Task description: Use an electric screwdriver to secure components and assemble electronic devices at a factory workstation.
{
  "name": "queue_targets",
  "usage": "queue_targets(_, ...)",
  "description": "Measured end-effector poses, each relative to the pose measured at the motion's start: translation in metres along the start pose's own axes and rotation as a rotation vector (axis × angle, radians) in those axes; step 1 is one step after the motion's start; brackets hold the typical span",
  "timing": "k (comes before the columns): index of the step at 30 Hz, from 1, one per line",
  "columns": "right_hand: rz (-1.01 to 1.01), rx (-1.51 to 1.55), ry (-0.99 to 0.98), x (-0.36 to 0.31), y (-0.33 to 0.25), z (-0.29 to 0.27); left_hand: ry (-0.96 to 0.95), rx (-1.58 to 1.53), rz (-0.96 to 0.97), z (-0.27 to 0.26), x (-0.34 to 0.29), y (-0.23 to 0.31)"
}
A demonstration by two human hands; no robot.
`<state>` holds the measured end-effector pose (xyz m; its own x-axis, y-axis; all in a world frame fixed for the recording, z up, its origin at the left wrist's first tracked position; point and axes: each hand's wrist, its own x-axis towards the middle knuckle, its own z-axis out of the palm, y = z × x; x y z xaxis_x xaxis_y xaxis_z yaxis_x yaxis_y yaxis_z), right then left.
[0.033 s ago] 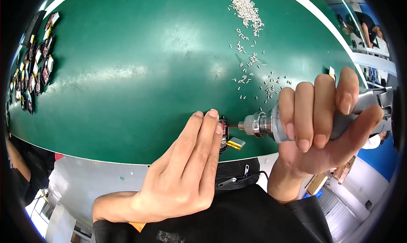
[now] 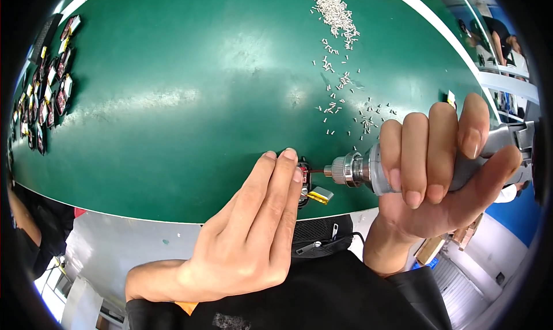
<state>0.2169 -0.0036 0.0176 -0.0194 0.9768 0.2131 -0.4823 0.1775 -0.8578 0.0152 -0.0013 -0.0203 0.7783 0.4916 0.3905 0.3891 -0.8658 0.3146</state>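
Green worktop (image 2: 190, 163) carries the work close to its near edge, where a small black-and-red device (image 2: 304, 179) sits partly hidden beneath the left hand (image 2: 247, 232). That hand lies with its fingers stretched out and drawn together, tips pressing on the device; its thumb is out of sight, so whether it pinches the device from below I cannot tell. The right hand (image 2: 429, 169) wraps its curled fingers around a grey power screwdriver (image 2: 374, 170), palm side up.

The key relation is a crossing: the screwdriver lies roughly along the near edge, its thin bit (image 2: 317, 171) pointing left, while what shows of the device runs from near edge toward far edge, square to the bit. The device lies just right of the left fingertips and well left of the right fist, so the left hand is nearer (only the bit spans the gap on the other side). Whether the tip sits in a screw is too small to tell.

Beside the device, toward the right, rests a silver-and-yellow battery (image 2: 321, 195). Loose screws (image 2: 367, 121) trail from a heap (image 2: 334, 12) at the far edge, and more assemblies (image 2: 62, 97) cluster by the left end.
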Motion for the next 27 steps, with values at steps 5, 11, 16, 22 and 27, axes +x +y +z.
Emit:
queue_targets(5, -0.017, -0.043, 0.042, -0.005, -0.002, 0.002, 0.034, 0.064, 0.027, 0.002, 0.000, -0.003)
queue_targets(11, -0.048, -0.044, 0.073, -0.006, 0.000, 0.007, 0.029, 0.037, 0.013, 0.000, 0.001, -0.002)
queue_targets(16, -0.045, -0.042, 0.082, -0.006, 0.002, 0.008, 0.061, 0.042, 0.019, 0.003, -0.001, -0.002)
queue_targets(22, -0.019, 0.007, 0.007, -0.002, -0.006, 0.005, 0.059, 0.023, 0.001, 0.002, 0.001, -0.002)
queue_targets(27, 0.018, 0.124, -0.051, -0.006, -0.005, 0.007, 0.039, -0.080, -0.047, -0.001, -0.001, 0.000)
